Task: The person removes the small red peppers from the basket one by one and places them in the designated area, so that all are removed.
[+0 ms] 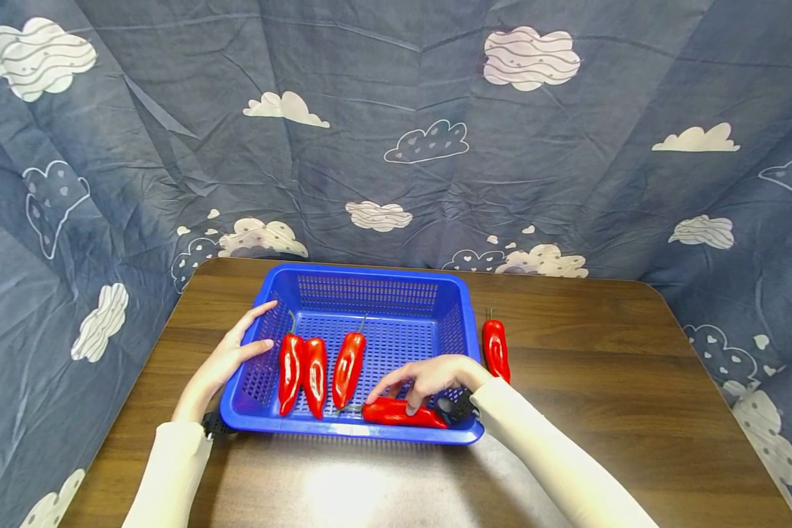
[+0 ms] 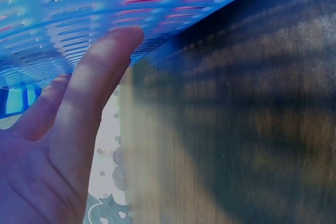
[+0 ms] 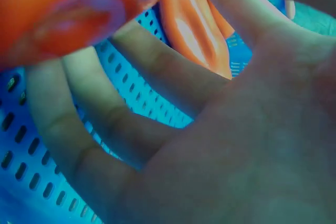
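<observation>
A blue plastic basket point(image 1: 369, 434) with slotted walls sits on the table. My left hand point(image 1: 227, 356) holds its left rim, with the thumb and a finger lying over the edge; other fingers point(image 2: 86, 87) press the outside wall from below in the left wrist view. Toward the front right inside the basket, my right hand point(image 1: 432, 378) grips a red pepper point(image 1: 386, 412) lying sideways, its green stem pointing left. To its left are three more red peppers, one at the left point(image 1: 290, 374), one beside it point(image 1: 314, 375) and one apart point(image 1: 348, 370), stems mostly toward the back.
Outside the basket, another red pepper point(image 1: 495, 348) lies on the wooden table point(image 1: 600, 367), close to the right wall and partly behind the right forearm. A dark cloud-patterned cloth point(image 1: 396, 183) hangs around the table's back and sides.
</observation>
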### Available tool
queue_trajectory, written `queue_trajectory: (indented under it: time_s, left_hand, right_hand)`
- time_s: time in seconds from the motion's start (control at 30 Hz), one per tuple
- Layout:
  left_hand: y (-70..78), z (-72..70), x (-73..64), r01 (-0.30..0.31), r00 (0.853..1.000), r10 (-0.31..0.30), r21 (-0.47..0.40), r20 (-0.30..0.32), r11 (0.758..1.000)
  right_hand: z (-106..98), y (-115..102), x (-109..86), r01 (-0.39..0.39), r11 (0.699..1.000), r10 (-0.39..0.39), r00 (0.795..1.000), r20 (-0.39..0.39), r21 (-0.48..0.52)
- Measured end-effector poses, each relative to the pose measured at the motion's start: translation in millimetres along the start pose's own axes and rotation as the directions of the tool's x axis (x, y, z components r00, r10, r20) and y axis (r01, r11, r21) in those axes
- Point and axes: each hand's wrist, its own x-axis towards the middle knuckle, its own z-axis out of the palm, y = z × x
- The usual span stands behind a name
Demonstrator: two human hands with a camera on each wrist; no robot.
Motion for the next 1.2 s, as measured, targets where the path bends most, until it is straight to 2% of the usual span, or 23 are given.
queue_trajectory:
  time_s: [0.2,0.43,0.67,0.8,0.97,1.2]
  left_hand:
    - [-0.7,0.2,-0.2,0.004,1.0,-0.004,-0.004,-0.001,1.0]
    - [-1.3,0.2,-0.2,0.006,1.0,-0.006,-0.004,-0.003,1.0]
    - [-0.5,0.1,-0.1,0.019,1.0,-0.019,0.013,-0.009,1.0]
    - [2.2,-0.1,-0.7,0.055,0.998,-0.054,0.017,-0.009,0.998]
    - [3.7,-0.5,-1.1,0.08,0.997,-0.08,-0.001,-0.003,0.997]
    - [3.2,-0.5,-0.8,0.074,0.997,-0.074,-0.001,-0.003,0.997]
  right_hand:
    - [-1,0,-2.9,0.033,0.995,-0.027,0.997,-0.069,0.092]
    - [-3,-2,-6.1,0.099,0.984,-0.075,0.985,-0.155,0.149]
    - [-8,-7,-14.2,0.145,0.98,-0.105,0.958,-0.266,0.138]
    - [-10,-11,-20.8,0.161,0.974,-0.106,0.945,-0.311,0.158]
    - [-12,-12,-28.7,0.198,0.962,-0.123,0.929,-0.349,0.19]
    - [-13,-11,-36.5,0.25,0.947,-0.155,0.905,-0.396,0.201]
